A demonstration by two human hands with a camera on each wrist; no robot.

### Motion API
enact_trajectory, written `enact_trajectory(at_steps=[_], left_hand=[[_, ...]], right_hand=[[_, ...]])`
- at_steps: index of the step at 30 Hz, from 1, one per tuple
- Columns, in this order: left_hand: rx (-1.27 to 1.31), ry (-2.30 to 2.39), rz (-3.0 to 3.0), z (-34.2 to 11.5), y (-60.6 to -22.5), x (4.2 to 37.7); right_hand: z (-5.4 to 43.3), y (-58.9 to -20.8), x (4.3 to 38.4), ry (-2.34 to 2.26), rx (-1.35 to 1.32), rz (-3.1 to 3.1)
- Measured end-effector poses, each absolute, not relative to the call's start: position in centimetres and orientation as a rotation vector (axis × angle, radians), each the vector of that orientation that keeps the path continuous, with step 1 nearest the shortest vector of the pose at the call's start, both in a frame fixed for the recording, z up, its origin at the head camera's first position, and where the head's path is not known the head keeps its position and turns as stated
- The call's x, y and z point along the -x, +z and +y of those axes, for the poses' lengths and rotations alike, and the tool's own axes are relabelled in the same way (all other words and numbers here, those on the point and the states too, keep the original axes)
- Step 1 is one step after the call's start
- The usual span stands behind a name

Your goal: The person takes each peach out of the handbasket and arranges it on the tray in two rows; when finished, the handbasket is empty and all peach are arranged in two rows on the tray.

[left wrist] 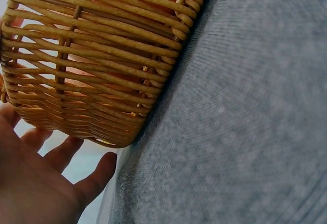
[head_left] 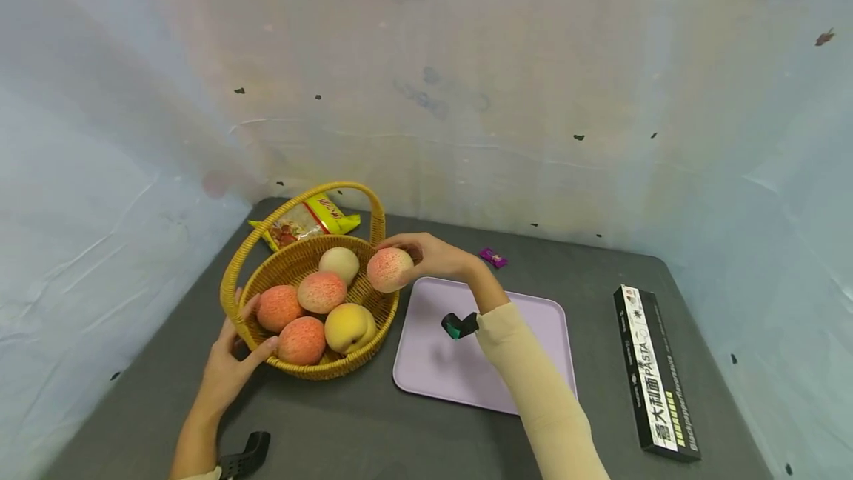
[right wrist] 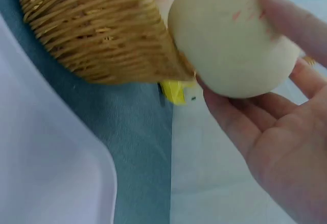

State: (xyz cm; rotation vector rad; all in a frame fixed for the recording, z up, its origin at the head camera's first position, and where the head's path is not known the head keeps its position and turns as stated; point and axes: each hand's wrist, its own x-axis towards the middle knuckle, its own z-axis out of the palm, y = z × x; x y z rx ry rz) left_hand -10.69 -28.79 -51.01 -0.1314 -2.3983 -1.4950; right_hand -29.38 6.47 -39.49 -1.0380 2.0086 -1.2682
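Note:
A yellow wicker basket (head_left: 333, 370) with a tall arched handle stands at the left of the table. Inside it are several peaches: reddish ones such as this peach (head_left: 302, 341), a yellow peach (head_left: 349, 328) and a pale peach (head_left: 339, 264). My right hand (head_left: 429, 254) grips a pink-and-cream peach (head_left: 389, 270) at the basket's right rim; the right wrist view shows its pale side (right wrist: 230, 40) between thumb and fingers. My left hand (head_left: 226, 369) touches the basket's left side, thumb and index finger at the rim. Its other fingers (left wrist: 64, 155) are spread against or just below the weave.
A lilac tray (head_left: 426, 361) lies right of the basket, partly under my right forearm. Behind the basket is a yellow food packet (head_left: 326, 215). A small purple wrapped sweet (head_left: 493, 258) lies beyond the tray. A black pasta box (head_left: 656, 372) is at the right.

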Motion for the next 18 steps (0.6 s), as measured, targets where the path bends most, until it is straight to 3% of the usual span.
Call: enact_trajectory(at_steps=[18], left_hand=[[0.120, -1.496, -2.409, -28.9, -51.1, 10.8]], right_hand=[[12.6, -43.4, 28.0, -1.499, 0.828, 1.969]])
